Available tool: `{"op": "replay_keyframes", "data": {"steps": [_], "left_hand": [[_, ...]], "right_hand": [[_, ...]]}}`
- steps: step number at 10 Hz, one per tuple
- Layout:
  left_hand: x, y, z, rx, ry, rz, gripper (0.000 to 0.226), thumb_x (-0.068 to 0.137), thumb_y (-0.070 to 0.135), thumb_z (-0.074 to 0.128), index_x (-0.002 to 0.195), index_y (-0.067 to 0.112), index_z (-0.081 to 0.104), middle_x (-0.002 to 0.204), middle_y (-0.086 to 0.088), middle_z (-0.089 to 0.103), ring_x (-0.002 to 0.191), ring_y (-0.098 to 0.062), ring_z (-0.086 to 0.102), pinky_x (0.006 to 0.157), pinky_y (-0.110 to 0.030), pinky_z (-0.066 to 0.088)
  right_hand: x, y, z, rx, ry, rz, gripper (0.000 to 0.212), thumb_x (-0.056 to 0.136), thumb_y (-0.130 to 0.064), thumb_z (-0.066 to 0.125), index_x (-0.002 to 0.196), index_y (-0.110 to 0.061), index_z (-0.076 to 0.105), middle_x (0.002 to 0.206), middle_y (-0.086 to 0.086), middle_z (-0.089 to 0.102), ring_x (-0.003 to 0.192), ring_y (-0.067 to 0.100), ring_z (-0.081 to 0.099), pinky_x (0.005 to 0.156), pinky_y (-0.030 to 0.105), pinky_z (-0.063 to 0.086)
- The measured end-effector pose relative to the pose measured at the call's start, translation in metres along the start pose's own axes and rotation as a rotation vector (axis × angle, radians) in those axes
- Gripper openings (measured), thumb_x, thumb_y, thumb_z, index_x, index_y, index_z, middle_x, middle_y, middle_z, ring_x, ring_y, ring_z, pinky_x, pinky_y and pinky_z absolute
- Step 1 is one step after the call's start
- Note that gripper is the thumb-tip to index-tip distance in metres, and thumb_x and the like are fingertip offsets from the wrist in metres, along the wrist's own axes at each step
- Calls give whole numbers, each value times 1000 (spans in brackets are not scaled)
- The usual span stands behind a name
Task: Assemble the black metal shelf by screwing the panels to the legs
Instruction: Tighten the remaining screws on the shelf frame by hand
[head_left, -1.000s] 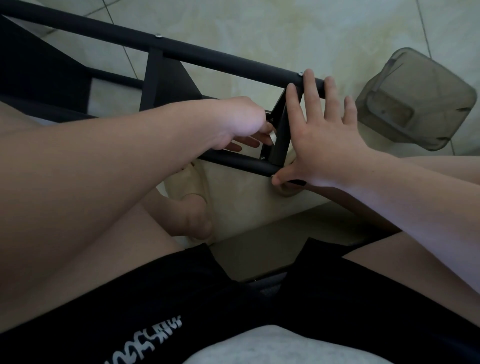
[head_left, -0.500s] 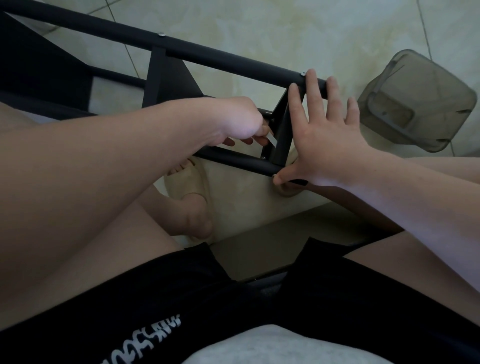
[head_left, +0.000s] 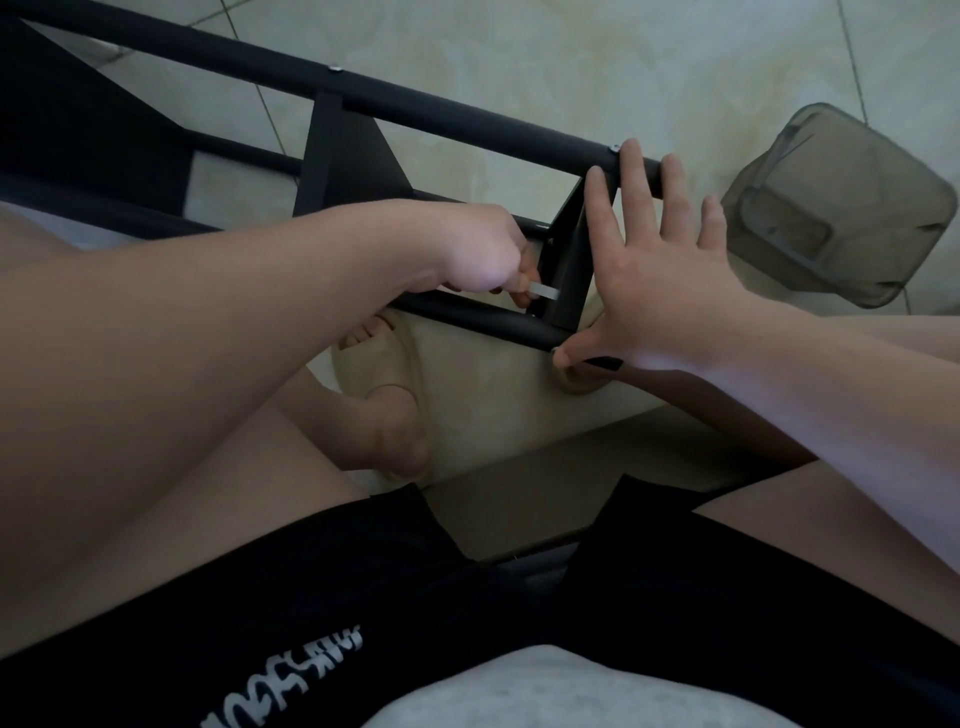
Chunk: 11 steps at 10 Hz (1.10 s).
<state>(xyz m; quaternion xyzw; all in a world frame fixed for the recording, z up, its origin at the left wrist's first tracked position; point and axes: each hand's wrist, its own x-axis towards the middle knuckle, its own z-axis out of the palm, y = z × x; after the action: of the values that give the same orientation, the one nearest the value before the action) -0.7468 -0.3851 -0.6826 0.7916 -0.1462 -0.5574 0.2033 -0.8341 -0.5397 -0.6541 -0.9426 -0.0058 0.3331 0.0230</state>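
The black metal shelf (head_left: 431, 114) lies on its side across the tiled floor, its round legs running from upper left to right. A black end panel (head_left: 569, 265) spans two legs near the middle. My left hand (head_left: 483, 249) is shut on a small silver wrench (head_left: 544, 291) whose tip points at the panel's lower corner. Fingers spread, my right hand (head_left: 660, 270) presses flat against the outer side of that panel, its thumb at the end of the lower leg (head_left: 493, 319). A silver screw head (head_left: 614, 149) shows on the upper leg by my fingertips.
A translucent grey plastic container (head_left: 841, 208) lies tipped on the floor at the right. A foot in a beige sandal (head_left: 379, 364) rests under the frame. My legs in black shorts (head_left: 311, 597) fill the bottom of the view. A second panel (head_left: 345, 156) sits further left.
My left hand has dropped slightly and closed tighter, bringing the silver wrench into view at the panel's lower corner. My right hand has stayed pressed against the panel.
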Motion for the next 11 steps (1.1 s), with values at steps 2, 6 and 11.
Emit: {"op": "replay_keyframes", "data": {"steps": [2,6,11], "left_hand": [[2,-4,2,45,-24,20,11,96,15,61,99,21,71,94,8,65,90,-10,56,69,-19,39],[1,0,-13,246,21,107,20,89,18,70,106,25,76,93,15,66,98,-15,62,88,-29,47],[3,11,6,-503,182,-142,7,93,23,66,97,27,71,92,5,77,82,-8,73,72,-26,52]], "right_hand": [[0,0,1,-4,11,-2,151,61,-80,74,157,-14,-23,162,13,-33,150,45,-22,120,65,1],[0,0,2,-4,24,-7,151,61,-80,75,157,-12,-21,163,16,-31,151,46,-20,120,64,2],[-1,-1,-1,3,15,-14,149,63,-78,74,157,-11,-21,163,17,-31,150,47,-20,120,64,2]]}}
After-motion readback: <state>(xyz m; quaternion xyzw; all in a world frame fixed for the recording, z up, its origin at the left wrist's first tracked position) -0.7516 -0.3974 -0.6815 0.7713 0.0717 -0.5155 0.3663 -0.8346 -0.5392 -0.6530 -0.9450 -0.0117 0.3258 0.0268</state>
